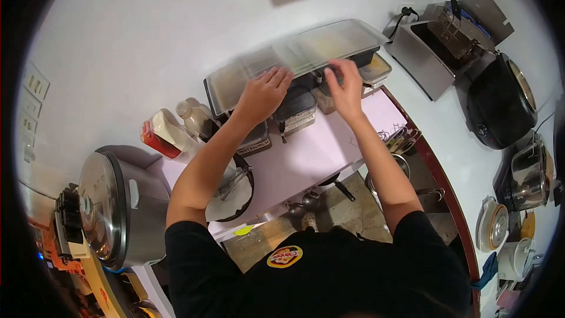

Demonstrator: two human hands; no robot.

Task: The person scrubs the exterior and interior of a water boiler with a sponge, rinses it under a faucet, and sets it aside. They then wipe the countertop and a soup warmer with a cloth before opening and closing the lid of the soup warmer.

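Observation:
A long black condiment tray (366, 57) with a clear lid (294, 52) stands against the wall at the back of the pink counter. My left hand (266, 93) lies on or just over the lid's front edge, its fingers stretched out. At the tray's front right side is my right hand (345, 82), thumb and fingers apart, with nothing visible between them. Below the tray sit lidded containers, one of them a dark-lidded tub (296, 106) between my hands. Another labelled tub (256, 143) is partly hidden by my left forearm.
Bottles, including a red one (160, 139), stand left of the tray. A large steel pot (135, 206) is at far left, a round pan (235, 197) near my left elbow. At right are a deep fryer (426, 56), a black cooker (500, 103) and hanging utensils (402, 139).

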